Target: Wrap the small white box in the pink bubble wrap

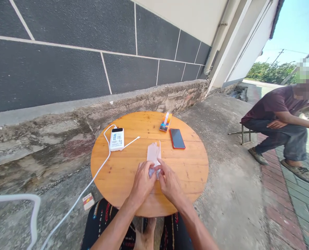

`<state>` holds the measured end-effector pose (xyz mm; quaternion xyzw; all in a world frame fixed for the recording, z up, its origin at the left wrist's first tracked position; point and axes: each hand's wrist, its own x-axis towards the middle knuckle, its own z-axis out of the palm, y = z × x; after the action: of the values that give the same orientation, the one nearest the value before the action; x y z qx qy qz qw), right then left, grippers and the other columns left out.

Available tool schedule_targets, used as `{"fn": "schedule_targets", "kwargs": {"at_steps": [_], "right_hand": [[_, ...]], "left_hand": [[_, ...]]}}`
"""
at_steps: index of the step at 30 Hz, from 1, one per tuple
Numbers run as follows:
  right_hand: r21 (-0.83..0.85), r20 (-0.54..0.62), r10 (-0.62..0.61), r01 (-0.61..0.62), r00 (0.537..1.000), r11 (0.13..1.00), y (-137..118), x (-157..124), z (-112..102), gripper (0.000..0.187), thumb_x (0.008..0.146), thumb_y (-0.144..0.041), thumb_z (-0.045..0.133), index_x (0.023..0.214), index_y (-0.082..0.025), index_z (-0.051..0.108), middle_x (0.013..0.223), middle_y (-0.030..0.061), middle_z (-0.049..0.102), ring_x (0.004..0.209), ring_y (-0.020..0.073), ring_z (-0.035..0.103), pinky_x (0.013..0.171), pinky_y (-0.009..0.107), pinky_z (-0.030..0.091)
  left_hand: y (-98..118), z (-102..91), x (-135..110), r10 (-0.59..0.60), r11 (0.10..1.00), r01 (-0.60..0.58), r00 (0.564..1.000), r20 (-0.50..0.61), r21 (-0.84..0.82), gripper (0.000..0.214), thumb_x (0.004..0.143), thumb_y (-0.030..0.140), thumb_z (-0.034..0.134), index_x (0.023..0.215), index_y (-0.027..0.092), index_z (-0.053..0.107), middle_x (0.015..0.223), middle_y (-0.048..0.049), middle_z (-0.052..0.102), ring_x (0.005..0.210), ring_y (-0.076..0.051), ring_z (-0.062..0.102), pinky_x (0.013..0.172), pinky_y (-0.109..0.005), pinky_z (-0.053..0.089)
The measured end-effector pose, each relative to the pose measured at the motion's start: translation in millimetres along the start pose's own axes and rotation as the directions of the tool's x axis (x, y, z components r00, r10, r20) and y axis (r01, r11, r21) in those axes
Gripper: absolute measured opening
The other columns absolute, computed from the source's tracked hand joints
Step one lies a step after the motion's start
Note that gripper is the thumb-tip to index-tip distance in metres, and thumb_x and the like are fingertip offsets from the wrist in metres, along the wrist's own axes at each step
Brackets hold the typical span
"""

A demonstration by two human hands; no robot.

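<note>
A thin, pale, see-through plastic piece [153,151] lies crumpled on the round wooden table [133,187]. A narrow strip sticks up at its far right corner; whether it is a bag or a glove I cannot tell. My left hand [143,177] pinches its near end from the left, thumb and fingertips drawn together. From the right, my right hand [169,180] curls its fingers onto the same end, close to the left fingertips. Part of the plastic is hidden under my fingers.
A white power bank [117,139] with a white cable [99,169] is at the left. A tape dispenser [165,122] and a red-edged phone [177,139] are at the far right of the table. A small box [88,201] lies on the ground. A person [279,118] sits at the right.
</note>
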<state>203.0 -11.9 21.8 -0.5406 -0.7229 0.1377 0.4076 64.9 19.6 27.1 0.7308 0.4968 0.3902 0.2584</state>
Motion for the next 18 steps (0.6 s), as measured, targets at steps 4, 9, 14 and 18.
{"fn": "schedule_targets", "kwargs": {"at_steps": [4,9,14,18], "right_hand": [[-0.049,-0.007,0.083,-0.083,0.997,0.995,12.5,20.0,-24.4,0.030,0.089,-0.016,0.041,0.114,-0.019,0.058,0.104,0.0074,0.066,0.090,0.0175,0.063,0.080,0.029,0.049],[-0.349,0.233,0.035,0.050,0.972,0.936,18.5,57.9,-43.2,0.032,0.093,-0.019,0.043,0.122,-0.022,0.055,0.098,0.0066,0.070,0.084,0.0179,0.065,0.077,0.028,0.042],[-0.504,0.390,0.011,0.204,0.921,0.839,18.2,76.4,-40.9,0.021,0.092,-0.015,0.043,0.096,-0.019,0.064,0.077,0.0043,0.069,0.069,0.0163,0.062,0.072,0.028,0.033],[-0.490,0.324,-0.035,0.199,0.946,0.849,25.7,70.4,-37.6,0.022,0.093,-0.014,0.042,0.092,-0.019,0.064,0.078,0.0039,0.068,0.069,0.0152,0.059,0.071,0.028,0.031]], "left_hand": [[0.2,0.3,1.7,-0.012,0.999,0.011,1.000,0.007,0.049,0.031,0.074,0.010,0.053,0.105,0.019,0.055,0.092,-0.0035,0.060,0.093,-0.020,0.055,0.084,-0.035,0.046],[3.9,-1.8,7.1,-0.008,0.984,-0.008,0.996,0.091,0.180,0.033,0.075,0.010,0.051,0.107,0.017,0.057,0.091,-0.0051,0.060,0.093,-0.023,0.053,0.086,-0.039,0.045],[11.5,-4.4,14.1,-0.040,0.961,-0.011,0.983,0.178,0.277,0.025,0.077,0.011,0.050,0.098,0.018,0.063,0.091,-0.0060,0.061,0.093,-0.024,0.053,0.083,-0.038,0.045],[12.7,-2.3,13.6,-0.050,0.945,-0.009,0.984,0.171,0.326,0.021,0.077,0.011,0.050,0.089,0.020,0.064,0.094,-0.0068,0.057,0.093,-0.023,0.055,0.081,-0.036,0.047]]}}
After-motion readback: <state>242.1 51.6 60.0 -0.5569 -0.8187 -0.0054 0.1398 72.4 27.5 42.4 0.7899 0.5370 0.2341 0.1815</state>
